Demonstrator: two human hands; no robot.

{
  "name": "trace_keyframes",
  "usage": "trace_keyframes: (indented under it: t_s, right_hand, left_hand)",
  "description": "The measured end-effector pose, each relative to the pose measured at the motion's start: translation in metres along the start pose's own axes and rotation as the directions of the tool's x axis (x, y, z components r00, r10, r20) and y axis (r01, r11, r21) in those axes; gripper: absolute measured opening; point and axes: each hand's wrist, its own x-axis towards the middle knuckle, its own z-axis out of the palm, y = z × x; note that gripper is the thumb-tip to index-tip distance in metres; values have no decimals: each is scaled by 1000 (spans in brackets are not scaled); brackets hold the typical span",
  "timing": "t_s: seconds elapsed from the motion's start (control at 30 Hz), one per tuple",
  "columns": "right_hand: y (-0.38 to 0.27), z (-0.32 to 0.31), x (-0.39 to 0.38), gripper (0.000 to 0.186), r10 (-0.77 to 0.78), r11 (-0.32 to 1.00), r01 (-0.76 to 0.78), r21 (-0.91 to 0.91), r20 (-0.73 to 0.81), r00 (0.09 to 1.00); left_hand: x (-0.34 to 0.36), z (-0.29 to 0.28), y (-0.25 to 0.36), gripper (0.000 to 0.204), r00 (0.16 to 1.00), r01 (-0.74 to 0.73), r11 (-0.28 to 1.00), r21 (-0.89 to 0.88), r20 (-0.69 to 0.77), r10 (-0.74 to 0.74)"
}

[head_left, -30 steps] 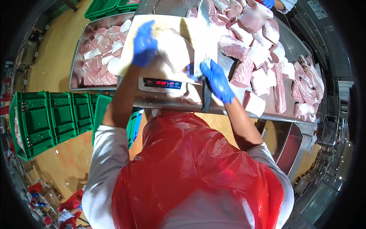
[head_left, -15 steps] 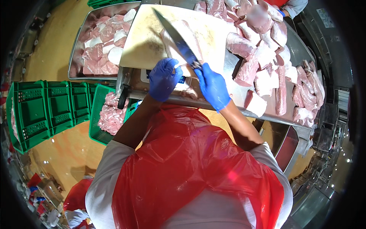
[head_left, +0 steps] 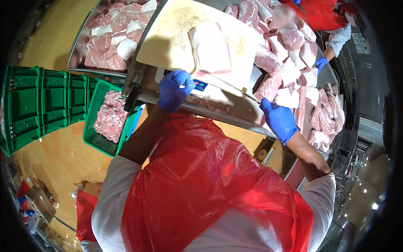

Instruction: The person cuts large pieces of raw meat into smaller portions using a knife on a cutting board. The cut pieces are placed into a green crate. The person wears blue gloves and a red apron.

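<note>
In my right hand (head_left: 280, 120), blue-gloved and out to the right above the table's near edge, the handle of a long knife (head_left: 235, 87) is gripped. Its blade, seen nearly edge-on, points left toward the near end of a pale slab of meat (head_left: 211, 48). That slab lies fat side up on a cream cutting board (head_left: 166, 42). My left hand (head_left: 175, 90), also blue-gloved, is closed just off the board's near edge; its fingers hide whatever they may hold. Beside it, a panel with coloured buttons (head_left: 200, 85) shows below the board.
A metal tray (head_left: 78, 46) of meat slices stands left of the board. Below it sit a green crate (head_left: 89, 122) with trimmings and more green crates (head_left: 25, 110). Meat pieces (head_left: 289, 71) are heaped at right. Another person's gloved hand (head_left: 321, 64) touches that heap's far side.
My right hand has moved right and nearer to me, drawing the knife off from above the slab and turning its blade. The left hand stays closed, slightly lower. Another person's hand has appeared at right.
</note>
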Motion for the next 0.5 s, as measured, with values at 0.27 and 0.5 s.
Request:
trace_keyframes:
  t_s: [0.27,0.5]
  right_hand:
    - [-109,-26,113,29,-11,928,137,347,-343,939]
    - [-40,15,77,30,-33,989,54,135,-153,988]
  left_hand:
    - [10,-1,6,12,999,-43,999,-20,13,44]
    - [9,-1,-6,12,998,-47,998,37,51,46]
